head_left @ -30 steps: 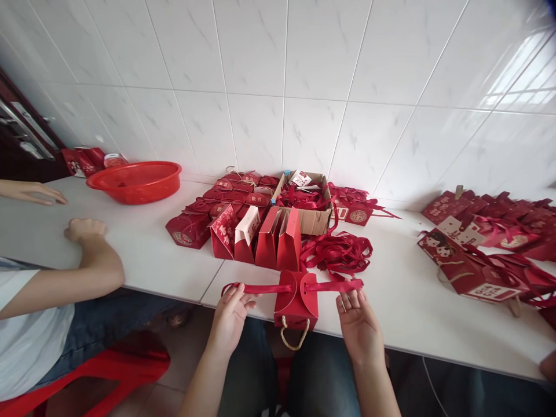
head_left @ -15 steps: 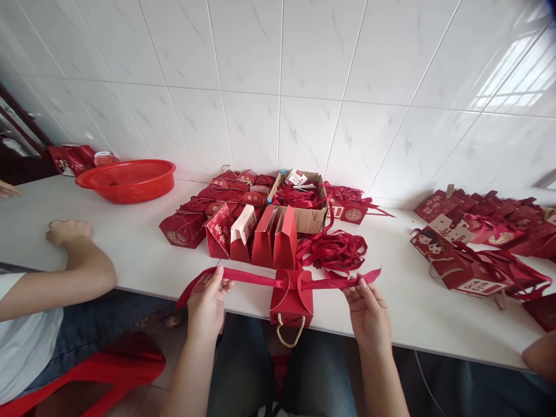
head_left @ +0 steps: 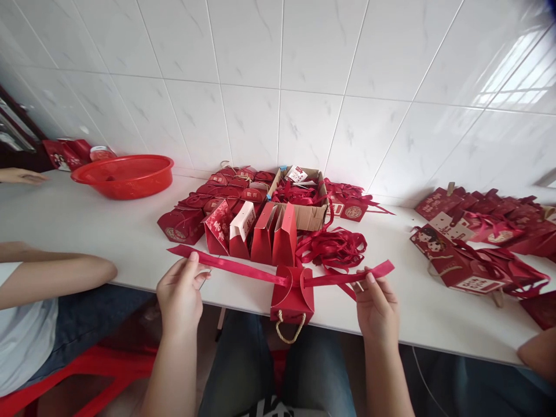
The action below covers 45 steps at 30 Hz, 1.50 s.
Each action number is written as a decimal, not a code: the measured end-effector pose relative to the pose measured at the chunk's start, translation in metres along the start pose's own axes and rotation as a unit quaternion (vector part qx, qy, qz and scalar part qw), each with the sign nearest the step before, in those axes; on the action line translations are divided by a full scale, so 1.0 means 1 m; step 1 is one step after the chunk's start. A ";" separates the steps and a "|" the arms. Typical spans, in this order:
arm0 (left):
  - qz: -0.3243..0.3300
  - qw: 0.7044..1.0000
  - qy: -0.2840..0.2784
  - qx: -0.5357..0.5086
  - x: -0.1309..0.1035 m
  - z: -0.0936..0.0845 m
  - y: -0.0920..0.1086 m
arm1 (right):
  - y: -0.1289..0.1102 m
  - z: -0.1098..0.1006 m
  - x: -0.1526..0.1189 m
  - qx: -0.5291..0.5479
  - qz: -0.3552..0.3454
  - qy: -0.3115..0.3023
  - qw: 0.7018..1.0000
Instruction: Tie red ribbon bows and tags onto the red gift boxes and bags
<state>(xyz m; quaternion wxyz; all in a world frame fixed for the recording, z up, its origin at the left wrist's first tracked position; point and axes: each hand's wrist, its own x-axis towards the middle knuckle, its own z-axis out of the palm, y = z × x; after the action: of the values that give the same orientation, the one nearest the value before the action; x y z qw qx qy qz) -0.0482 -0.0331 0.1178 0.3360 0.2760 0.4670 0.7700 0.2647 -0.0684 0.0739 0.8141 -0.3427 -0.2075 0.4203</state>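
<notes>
A small red gift box with a rope handle hanging from its near side sits at the table's front edge. Red ribbon runs through the top of the box and stretches out to both sides. My left hand pinches the ribbon's left part close to its end. On the right, my right hand pinches the other part near its tip. Just behind the box stand several open red boxes in a row, and a loose heap of red ribbon lies beside them.
Behind are a cardboard box of ribbons and closed red boxes. A red basin stands back left. More gift boxes crowd the right. A person's arm rests at the left; another person's elbow shows far right.
My left hand has moved left and slightly up, nearer the ribbon's end. My right hand has shifted slightly right. The person on the left has moved their arms.
</notes>
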 end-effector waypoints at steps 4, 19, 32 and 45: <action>0.019 0.999 -0.040 0.018 -0.003 0.007 0.006 | -0.010 0.013 0.002 -0.009 -0.028 -0.026 0.999; 0.210 0.890 -0.374 0.152 -0.016 0.090 0.060 | -0.045 0.088 0.024 -0.141 -0.008 -0.275 0.951; 0.378 0.814 -0.415 0.152 -0.034 0.133 0.053 | -0.043 0.124 0.010 -0.165 -0.041 -0.348 0.922; 0.376 0.822 -0.403 0.147 -0.026 0.140 0.054 | -0.051 0.133 0.003 -0.157 0.002 -0.421 0.893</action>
<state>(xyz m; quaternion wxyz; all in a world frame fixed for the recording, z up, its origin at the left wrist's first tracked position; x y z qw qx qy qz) 0.0576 0.0035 0.2215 0.1342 0.7617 0.2581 0.5789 0.2108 -0.0363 0.2020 0.5849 -0.2574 -0.5938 0.4890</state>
